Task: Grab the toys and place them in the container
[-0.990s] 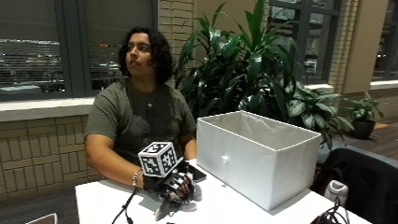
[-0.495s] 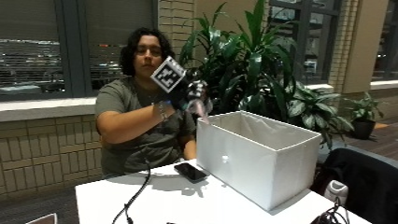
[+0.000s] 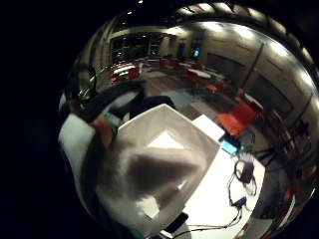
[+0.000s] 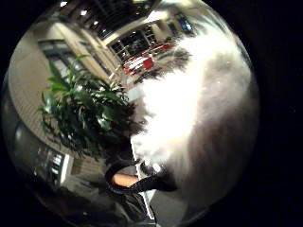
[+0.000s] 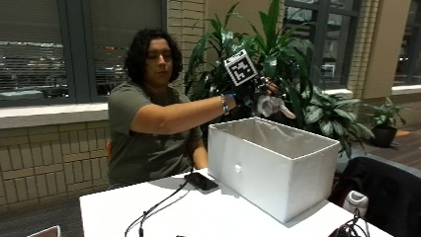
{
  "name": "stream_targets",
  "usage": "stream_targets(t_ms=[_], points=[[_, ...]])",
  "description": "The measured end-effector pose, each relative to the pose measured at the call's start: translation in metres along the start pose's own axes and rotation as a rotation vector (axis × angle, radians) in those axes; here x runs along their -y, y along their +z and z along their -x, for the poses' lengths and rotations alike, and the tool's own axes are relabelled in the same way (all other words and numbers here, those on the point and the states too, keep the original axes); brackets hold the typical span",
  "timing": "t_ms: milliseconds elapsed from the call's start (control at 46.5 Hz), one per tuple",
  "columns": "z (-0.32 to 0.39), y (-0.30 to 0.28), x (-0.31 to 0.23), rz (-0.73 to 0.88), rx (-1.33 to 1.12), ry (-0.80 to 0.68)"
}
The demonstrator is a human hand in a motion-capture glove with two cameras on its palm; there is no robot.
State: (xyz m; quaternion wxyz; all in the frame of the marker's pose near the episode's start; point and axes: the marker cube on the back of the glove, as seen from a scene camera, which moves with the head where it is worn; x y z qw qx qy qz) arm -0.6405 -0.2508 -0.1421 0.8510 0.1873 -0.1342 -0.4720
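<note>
A person at a white table holds the gloved right hand (image 5: 258, 93) up above the open white container (image 5: 279, 165). The fingers are curled round a pale grey-white plush toy (image 5: 272, 105), which dangles over the box's back edge. In the little finger side palm view the toy's fur (image 3: 149, 174) lies close to the palm, with the container's open mouth (image 3: 164, 134) right below it. The thumb side palm view is filled largely by the same fluffy toy (image 4: 199, 113). I cannot see into the box from the outside view.
A black phone (image 5: 200, 181) with a cable lies on the white table (image 5: 171, 212) left of the box. Large potted plants (image 5: 276, 44) stand behind the box. A dark bag (image 5: 385, 192) sits at the right, and a brick ledge runs along the window.
The hand rose from the tabletop near the phone, carrying the toy up and to the right. It now hangs over the container's opening.
</note>
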Motion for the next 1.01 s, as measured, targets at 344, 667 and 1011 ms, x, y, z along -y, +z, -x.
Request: stream_targets(t_ms=[344,667,1011], points=[[-0.033,-0.049,-0.182,0.205,-0.182,-0.147],[-0.083,-0.088,-0.343,0.424,-0.214,0.14],[-0.121,-0.106,-0.405,0.401,-0.221,0.345]])
